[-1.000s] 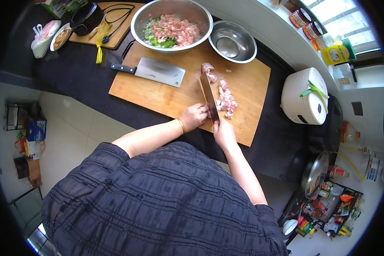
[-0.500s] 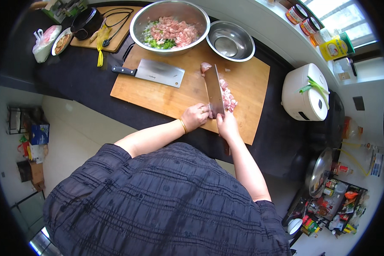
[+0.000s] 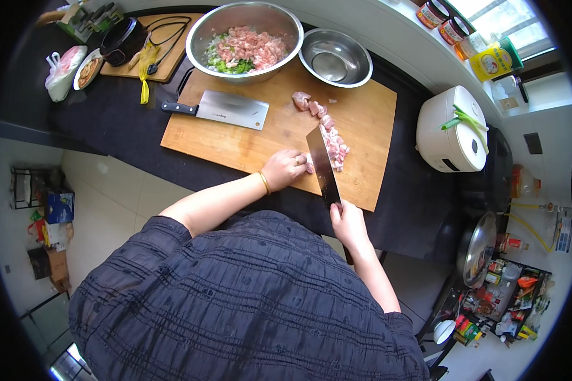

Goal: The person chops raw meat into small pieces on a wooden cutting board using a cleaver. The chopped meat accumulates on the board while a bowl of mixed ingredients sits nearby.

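My right hand (image 3: 349, 223) is closed round the handle of a cleaver (image 3: 324, 166), whose blade tilts over the near part of the wooden cutting board (image 3: 370, 127). Just left of that blade, my left hand (image 3: 285, 170) has its fingers bent and closed on a small piece of raw meat (image 3: 309, 165). A line of cut pink meat chunks (image 3: 334, 143) runs along the blade's right side and up toward the far edge of the board. A second cleaver (image 3: 232, 110) with a black handle lies flat on the board's left half.
Behind the board stand a large steel bowl (image 3: 194, 54) of minced meat and chopped greens, and a smaller steel bowl (image 3: 337, 63). A white rice cooker (image 3: 448, 136) with green onions on its lid is at the right. Far left are a small board (image 3: 165, 71), a plate (image 3: 77, 77) and a plastic bag (image 3: 63, 73).
My right hand has drawn the cleaver back toward me, uncovering more meat chunks at the far side. My left hand stays by the near meat piece.
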{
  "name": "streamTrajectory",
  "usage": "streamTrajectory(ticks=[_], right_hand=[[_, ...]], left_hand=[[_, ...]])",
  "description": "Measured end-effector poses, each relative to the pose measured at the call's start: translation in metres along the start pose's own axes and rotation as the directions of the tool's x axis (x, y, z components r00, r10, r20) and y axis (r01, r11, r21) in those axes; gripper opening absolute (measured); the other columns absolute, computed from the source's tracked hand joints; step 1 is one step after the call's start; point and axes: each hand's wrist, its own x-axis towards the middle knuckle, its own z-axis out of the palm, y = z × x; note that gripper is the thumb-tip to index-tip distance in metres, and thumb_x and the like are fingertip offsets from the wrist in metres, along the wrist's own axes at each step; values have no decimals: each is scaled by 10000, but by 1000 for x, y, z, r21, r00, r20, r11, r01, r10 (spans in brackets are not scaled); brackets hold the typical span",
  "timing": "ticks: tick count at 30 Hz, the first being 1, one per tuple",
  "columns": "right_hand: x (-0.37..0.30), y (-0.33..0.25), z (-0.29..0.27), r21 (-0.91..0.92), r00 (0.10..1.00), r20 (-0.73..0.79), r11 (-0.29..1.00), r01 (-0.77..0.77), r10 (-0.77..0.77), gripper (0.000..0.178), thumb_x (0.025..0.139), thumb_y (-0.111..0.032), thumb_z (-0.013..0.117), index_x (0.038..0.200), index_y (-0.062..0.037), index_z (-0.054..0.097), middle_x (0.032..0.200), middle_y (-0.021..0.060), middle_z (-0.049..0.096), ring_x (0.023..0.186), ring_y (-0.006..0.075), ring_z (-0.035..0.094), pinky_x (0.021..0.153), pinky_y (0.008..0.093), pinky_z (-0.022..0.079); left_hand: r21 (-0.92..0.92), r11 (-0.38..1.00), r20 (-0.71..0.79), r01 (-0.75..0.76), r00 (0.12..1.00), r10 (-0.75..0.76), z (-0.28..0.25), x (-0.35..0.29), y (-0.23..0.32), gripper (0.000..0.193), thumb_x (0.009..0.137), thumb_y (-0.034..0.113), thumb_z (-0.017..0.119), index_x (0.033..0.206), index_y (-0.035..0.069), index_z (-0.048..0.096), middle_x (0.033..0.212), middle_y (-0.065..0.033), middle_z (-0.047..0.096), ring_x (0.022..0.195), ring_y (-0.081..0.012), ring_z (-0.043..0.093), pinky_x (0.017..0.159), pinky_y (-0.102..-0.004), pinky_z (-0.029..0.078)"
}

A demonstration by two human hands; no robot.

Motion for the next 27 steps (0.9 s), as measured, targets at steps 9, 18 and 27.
streamTrajectory(ticks=[9, 18, 27], right_hand=[[-4, -8, 1, 15, 995, -38, 996, -88, 88, 202, 834, -151, 530, 800, 42, 579, 748, 240, 606, 741, 386, 604, 674, 422, 484], [-12, -7, -1, -47, 998, 20, 997, -64, 65, 203, 835, -147, 524, 769, 38, 571, 721, 251, 593, 726, 403, 595, 653, 441, 480], [8, 0, 9, -128, 999, 27, 991, 31, -28, 199, 836, -130, 496, 779, 51, 554, 702, 284, 575, 715, 434, 582, 669, 478, 469]], left_hand=[[-60, 997, 119, -45, 991, 52, -12, 9, -1, 109, 742, 154, 586, 834, 97, 599, 881, -50, 604, 814, -206, 597, 702, -331, 491], [-52, 998, 39, 42, 998, -40, 12, -12, 11, 133, 689, 89, 612, 820, 77, 630, 861, -46, 616, 831, -221, 598, 733, -312, 505], [-85, 991, 48, 104, 994, -100, 20, -7, 11, 116, 652, 81, 651, 760, 64, 611, 817, -70, 596, 849, -277, 580, 845, -349, 469]])
